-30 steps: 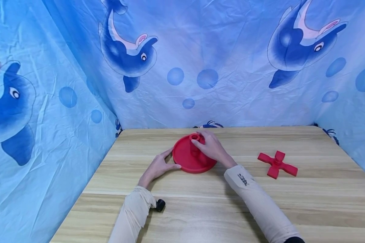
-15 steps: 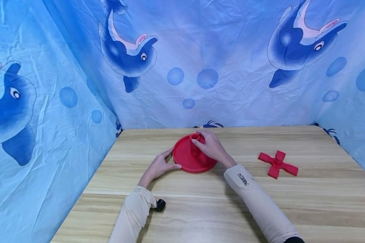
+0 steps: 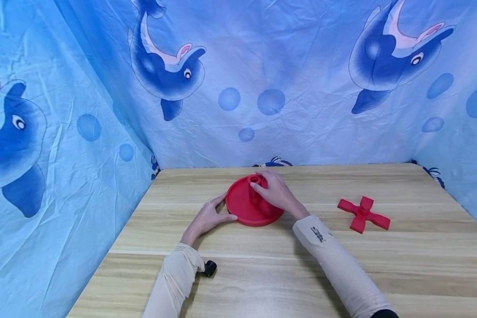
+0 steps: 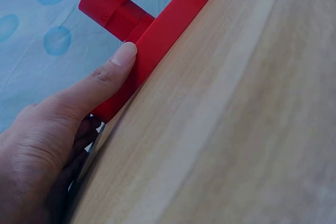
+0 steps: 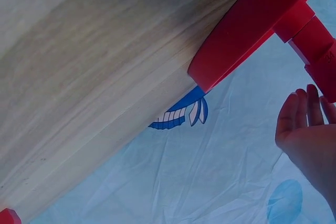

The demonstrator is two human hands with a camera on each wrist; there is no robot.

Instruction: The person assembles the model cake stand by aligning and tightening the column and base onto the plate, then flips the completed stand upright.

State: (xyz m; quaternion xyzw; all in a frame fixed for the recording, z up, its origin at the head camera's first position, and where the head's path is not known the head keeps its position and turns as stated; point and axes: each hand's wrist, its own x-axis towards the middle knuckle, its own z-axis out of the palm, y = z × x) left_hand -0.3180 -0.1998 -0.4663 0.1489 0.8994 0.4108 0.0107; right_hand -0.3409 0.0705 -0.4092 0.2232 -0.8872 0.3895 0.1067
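– Grip check, nearest first?
– Gripping dish (image 3: 238, 206), flat on table (image 3: 262, 274), with left hand (image 3: 208, 218); beyond, gripping upright post (image 4: 118, 14) on dish with right hand (image 3: 276, 194).
– Step?
– Probably fixing post to dish; likely calls for steady hold next.

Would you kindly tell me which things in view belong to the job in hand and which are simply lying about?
Apparently in use:
Round red base, its rim held by the left hand
Red post on it, right hand around its top

Lying about:
Red cross-shaped piece, untouched; its matching colour suggests it may belong
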